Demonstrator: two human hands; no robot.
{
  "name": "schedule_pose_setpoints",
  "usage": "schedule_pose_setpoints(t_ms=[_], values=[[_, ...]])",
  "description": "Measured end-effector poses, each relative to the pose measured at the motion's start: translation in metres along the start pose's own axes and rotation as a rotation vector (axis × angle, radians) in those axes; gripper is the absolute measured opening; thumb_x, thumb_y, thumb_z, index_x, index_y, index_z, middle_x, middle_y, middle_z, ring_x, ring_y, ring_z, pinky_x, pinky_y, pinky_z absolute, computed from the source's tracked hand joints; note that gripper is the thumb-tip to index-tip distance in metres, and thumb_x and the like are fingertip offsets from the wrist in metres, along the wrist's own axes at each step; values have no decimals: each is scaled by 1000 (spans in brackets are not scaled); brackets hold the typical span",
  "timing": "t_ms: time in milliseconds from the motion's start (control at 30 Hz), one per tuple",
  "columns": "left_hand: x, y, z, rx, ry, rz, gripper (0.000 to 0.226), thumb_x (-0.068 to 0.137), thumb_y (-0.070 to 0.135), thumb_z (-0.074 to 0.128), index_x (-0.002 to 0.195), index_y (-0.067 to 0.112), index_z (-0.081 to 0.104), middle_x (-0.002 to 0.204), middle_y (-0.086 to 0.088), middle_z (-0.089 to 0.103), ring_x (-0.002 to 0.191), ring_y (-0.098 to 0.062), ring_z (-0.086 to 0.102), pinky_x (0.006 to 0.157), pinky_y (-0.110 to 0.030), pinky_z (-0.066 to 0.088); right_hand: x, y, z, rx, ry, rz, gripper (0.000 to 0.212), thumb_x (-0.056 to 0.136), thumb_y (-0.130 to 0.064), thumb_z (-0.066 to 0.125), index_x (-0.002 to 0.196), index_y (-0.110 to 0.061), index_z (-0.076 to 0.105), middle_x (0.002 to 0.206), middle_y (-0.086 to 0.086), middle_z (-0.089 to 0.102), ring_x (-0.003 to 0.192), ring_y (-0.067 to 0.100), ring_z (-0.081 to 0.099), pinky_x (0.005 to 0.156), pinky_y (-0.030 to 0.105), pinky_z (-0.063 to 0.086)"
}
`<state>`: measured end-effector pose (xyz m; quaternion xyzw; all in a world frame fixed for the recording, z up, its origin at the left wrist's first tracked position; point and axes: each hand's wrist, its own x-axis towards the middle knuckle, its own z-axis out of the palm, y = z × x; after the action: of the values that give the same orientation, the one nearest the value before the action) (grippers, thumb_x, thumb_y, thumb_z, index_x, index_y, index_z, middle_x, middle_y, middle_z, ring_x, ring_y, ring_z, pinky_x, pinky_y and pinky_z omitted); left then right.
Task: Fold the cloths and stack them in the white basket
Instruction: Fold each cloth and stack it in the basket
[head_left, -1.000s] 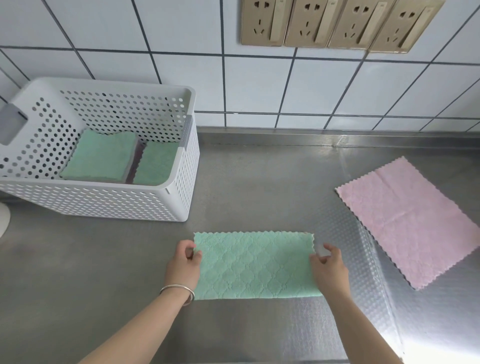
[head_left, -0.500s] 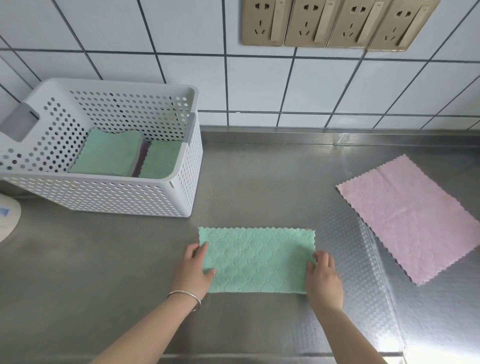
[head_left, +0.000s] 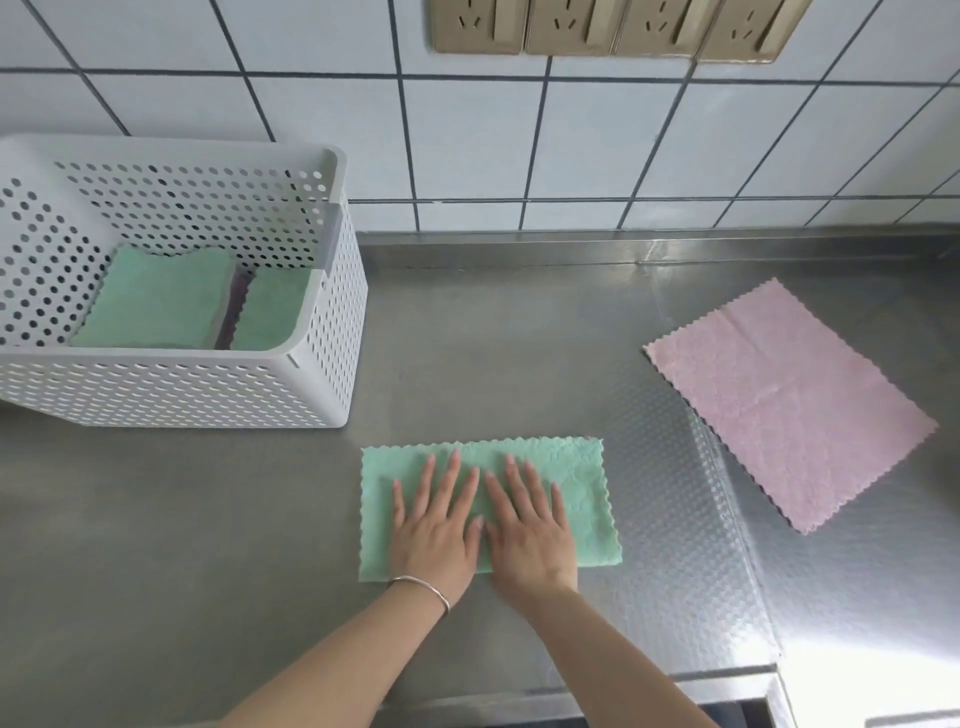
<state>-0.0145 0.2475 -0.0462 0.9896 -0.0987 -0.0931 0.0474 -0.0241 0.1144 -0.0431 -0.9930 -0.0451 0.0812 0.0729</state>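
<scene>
A green cloth, folded into a long strip, lies flat on the steel counter in front of me. My left hand and my right hand press side by side on its middle, fingers straight and spread. A pink cloth lies unfolded on the counter to the right. The white perforated basket stands at the left; inside it lie folded green cloths, with a darker cloth edge showing between two stacks.
The steel counter meets a white tiled wall at the back, with a row of beige sockets high on it. The counter's front edge runs just below my forearms, and glare brightens its right corner.
Both hands left the ends of the green cloth and came together on its middle, now pressing flat. The view has shifted a little to the left.
</scene>
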Motion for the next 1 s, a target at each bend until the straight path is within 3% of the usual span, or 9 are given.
schedule_pose_setpoints(t_ms=[167, 333, 467, 633, 700, 767, 800, 900, 1000], values=[[-8, -22, 16, 15, 34, -33, 58, 94, 55, 8, 143, 30, 27, 153, 2, 23, 145, -18, -8, 112, -50, 4, -7, 24, 11, -26, 2, 36, 56, 95, -51, 23, 144, -25, 31, 153, -2, 26, 145, 17, 6, 113, 39, 7], [-16, -45, 13, -6, 7, -87, 65, 92, 59, 6, 146, 27, 20, 155, -9, 17, 143, -27, 11, 113, -42, 3, -16, 60, 7, -48, 8, 125, 59, 97, -53, 17, 149, -25, 17, 156, -2, 16, 145, 16, 2, 114, 35, 2], [-16, -49, 9, -37, -46, -134, 70, 91, 60, 7, 146, 20, 22, 155, -17, 14, 143, -29, 11, 114, -35, -2, -20, 75, 3, 11, -38, 132, 61, 98, -54, 17, 150, -23, 10, 157, -1, 10, 145, 13, -1, 115, 30, -1], [-15, -45, 7, -1, -43, -137, 71, 92, 59, 6, 143, 16, 30, 151, -21, 21, 140, -34, 16, 113, -44, 3, -18, 72, -7, 84, -25, 101, 65, 93, -54, 18, 149, -20, 13, 156, -3, 8, 144, 11, -1, 116, 26, -6], [-11, -38, 6, 11, 5, -115, 66, 91, 57, 16, 141, 16, 31, 153, -18, 19, 143, -30, 8, 113, -46, 2, -16, 71, -17, 202, 39, 138, 66, 88, -49, 31, 146, -18, 29, 155, -1, 20, 143, 15, 16, 118, 31, 10], [-4, -25, 4, 14, 30, -45, 66, 83, 51, 31, 139, 18, 33, 157, -10, 7, 145, -22, -4, 112, -45, 2, -15, 69, -28, 285, 165, 222, 55, 82, -32, 55, 133, -13, 48, 139, 6, 47, 126, 26, 46, 103, 42, 42], [1, -17, 2, 7, 26, 6, 66, 79, 49, 34, 138, 19, 34, 157, -7, 3, 145, -20, -6, 112, -45, 2, -14, 66, -34, 317, 230, 272, 51, 79, -23, 60, 128, -12, 52, 129, 6, 52, 116, 27, 51, 94, 42, 48], [17, 9, -4, 13, -7, 171, 65, 78, 51, 36, 137, 23, 40, 157, -1, 3, 145, -21, -4, 111, -47, 4, -7, 66, -51, 514, 141, 502, 52, 83, -16, 58, 133, -15, 43, 126, 1, 44, 116, 20, 44, 97, 32, 42], [25, 16, 3, 39, -118, 232, 69, 78, 61, 33, 135, 24, 48, 157, -2, 9, 143, -28, 11, 110, -51, 6, -3, 69, -55, 695, 17, 722, 53, 83, -18, 56, 133, -15, 39, 126, 0, 41, 113, 18, 48, 93, 33, 45]])
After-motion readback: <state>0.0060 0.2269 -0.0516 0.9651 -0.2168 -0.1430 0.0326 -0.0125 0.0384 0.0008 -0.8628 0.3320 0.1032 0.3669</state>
